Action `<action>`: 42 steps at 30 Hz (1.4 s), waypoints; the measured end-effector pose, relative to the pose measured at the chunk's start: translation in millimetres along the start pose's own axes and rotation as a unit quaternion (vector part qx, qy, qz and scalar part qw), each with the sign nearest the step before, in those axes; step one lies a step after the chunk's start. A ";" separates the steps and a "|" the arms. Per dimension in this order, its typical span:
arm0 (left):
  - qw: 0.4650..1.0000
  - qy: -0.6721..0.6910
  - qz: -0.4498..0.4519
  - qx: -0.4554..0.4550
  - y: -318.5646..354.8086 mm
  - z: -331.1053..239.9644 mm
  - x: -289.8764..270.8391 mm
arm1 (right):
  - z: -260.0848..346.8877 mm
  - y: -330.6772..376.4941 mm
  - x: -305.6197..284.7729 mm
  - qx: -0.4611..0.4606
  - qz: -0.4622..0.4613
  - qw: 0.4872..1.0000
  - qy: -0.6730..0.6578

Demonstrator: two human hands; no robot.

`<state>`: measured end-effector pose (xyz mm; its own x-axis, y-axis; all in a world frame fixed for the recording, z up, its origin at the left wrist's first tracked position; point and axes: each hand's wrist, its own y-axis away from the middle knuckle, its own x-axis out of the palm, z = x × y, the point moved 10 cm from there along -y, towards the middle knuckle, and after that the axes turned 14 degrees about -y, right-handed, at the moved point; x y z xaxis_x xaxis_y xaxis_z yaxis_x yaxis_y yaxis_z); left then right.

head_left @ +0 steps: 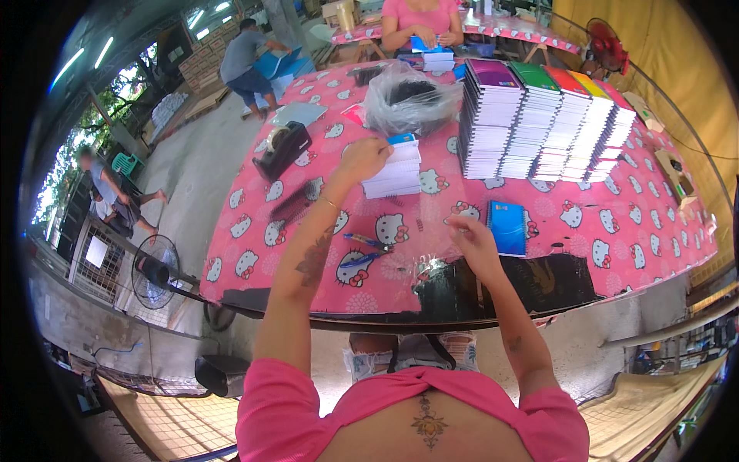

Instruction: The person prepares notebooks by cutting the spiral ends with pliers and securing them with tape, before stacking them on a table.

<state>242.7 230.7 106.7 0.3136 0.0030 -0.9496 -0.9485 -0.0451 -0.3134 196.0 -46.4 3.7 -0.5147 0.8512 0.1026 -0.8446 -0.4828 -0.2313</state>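
My left hand (365, 160) is closed at the corner of a stack of small white-paged notebooks (392, 179), its fingers pinching the edge of the top one, whose blue cover (401, 139) shows. Its fingertips are partly hidden. My right hand (473, 242) hovers over the table with fingers loosely apart and nothing in them. Just right of it lies a blue spiral notebook (507, 229). Pens (364, 248) lie between my forearms. Beyond the stack sits a clear plastic bag (412, 104) with black contents.
Tall stacks of spiral notebooks (500, 131) in several colours stand at the right. A black tape dispenser (282, 151) and a black comb-like strip (296, 202) lie left. Across the pink-covered table (308, 258), a person (422, 27) handles blue notebooks. Fans (156, 271) stand nearby.
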 end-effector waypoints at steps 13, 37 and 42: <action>0.994 0.052 -0.085 -0.052 7.2 3.5 -7.5 | 41.0 -147.8 69.3 -0.193 -0.025 0.907 0.374; 0.977 0.064 -0.076 0.189 180.1 -181.0 -1.2 | -8.7 55.7 -9.3 0.019 0.077 0.993 -0.083; 0.950 0.291 -0.114 0.021 199.2 -156.0 18.5 | -16.6 63.8 -13.7 0.015 -0.031 0.989 -0.145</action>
<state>66.3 66.0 28.5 0.4704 -0.5452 -0.6939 -0.8504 -0.0700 -0.5214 151.6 -85.5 -28.5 -0.4789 0.7863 0.3903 -0.8775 -0.4417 -0.1869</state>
